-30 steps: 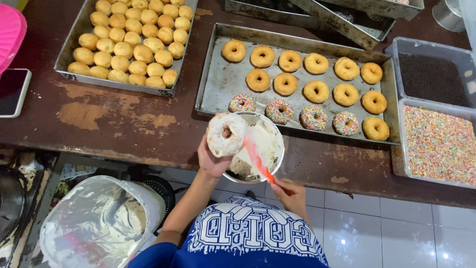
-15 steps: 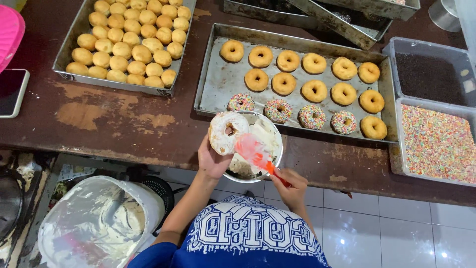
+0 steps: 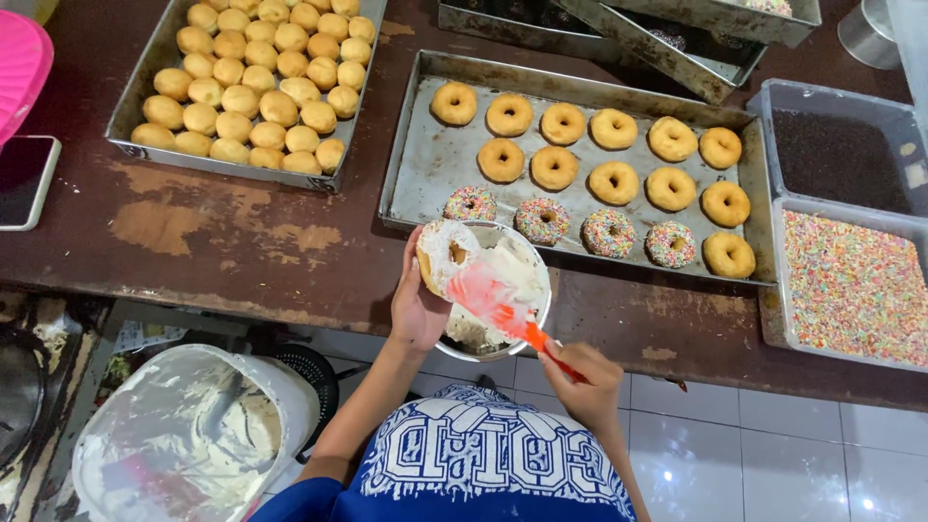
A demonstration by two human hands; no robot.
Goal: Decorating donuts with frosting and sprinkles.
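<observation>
From the head view, you see a clear tub of rainbow sprinkles (image 3: 855,285) at the right edge of the brown worktop (image 3: 222,242), with a tub of dark sprinkles (image 3: 836,159) just behind it. A flat metal tray (image 3: 425,164) in the middle holds plain ring donuts and four sprinkled ones. Another tray (image 3: 135,135) at the back left holds round buns. Your left hand (image 3: 418,307) is raised over the metal bowl (image 3: 534,324) at the worktop's front edge, its grip closed around a donut (image 3: 443,256) with white icing on top. Your right hand (image 3: 580,385) is lower, near your body, its grip closed on the orange spatula (image 3: 495,307), whose blade touches the donut.
</observation>
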